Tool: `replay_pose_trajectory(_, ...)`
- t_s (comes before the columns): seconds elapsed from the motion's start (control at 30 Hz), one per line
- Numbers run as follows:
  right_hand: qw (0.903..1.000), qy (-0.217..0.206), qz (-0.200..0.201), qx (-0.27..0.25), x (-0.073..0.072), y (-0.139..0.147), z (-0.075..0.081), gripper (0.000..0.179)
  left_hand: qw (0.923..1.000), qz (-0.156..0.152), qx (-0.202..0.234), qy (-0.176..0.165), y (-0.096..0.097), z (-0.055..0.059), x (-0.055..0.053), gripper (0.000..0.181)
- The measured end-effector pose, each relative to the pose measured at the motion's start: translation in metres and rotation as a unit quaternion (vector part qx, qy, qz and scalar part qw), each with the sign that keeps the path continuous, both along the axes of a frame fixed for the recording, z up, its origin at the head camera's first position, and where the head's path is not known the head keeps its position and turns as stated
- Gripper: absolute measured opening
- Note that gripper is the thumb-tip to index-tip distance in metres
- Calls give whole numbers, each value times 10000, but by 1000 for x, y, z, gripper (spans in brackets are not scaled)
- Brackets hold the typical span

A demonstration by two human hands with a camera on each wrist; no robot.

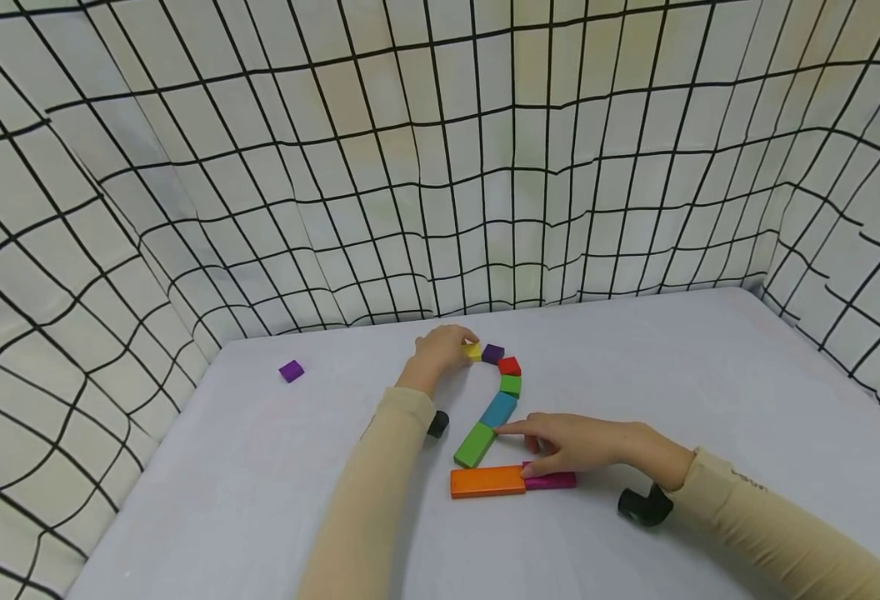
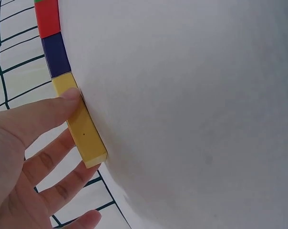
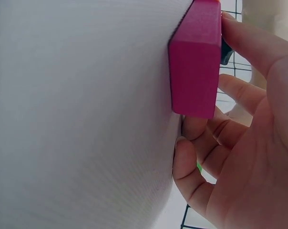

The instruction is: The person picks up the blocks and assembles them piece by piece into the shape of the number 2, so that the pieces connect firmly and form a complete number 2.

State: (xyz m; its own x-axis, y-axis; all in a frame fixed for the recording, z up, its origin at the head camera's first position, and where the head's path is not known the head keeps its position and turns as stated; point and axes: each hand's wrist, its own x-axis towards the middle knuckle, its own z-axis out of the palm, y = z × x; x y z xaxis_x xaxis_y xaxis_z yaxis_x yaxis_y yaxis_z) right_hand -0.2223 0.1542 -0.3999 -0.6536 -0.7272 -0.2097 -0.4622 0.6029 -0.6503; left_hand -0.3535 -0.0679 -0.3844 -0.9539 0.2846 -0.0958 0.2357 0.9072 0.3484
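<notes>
At the far end of a curved row of coloured blocks, my left hand [image 1: 443, 348] holds a yellow block [image 2: 86, 129] between thumb and fingers, its end against a dark purple block [image 2: 56, 55]. A red block [image 1: 510, 366], a small green block [image 1: 511, 384], a blue block [image 1: 498, 410] and a longer green block [image 1: 474, 445] continue the curve. My right hand [image 1: 586, 444] stretches its index finger to the longer green block's upper end. Its thumb rests where an orange block [image 1: 487, 482] meets a magenta block [image 3: 195, 78]; the other fingers are bent.
A loose purple block [image 1: 292, 372] lies at the far left of the white table [image 1: 207, 500]. Black wrist devices [image 1: 646, 505] show under both forearms. Black netting [image 1: 477, 167] over white sheeting rises behind the table and along both sides.
</notes>
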Motion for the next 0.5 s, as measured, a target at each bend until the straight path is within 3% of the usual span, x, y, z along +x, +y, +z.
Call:
replay_pose_trajectory(0.23, 10000, 44, 23, 5, 1, 1, -1, 62, 9991, -22, 433, -19, -7, 2, -1, 44)
replay_pose_trajectory(0.5, 9999, 90, -16, 128, 0, -1, 0, 63, 9961, -101, 753, 451, -26, 17, 4, 39)
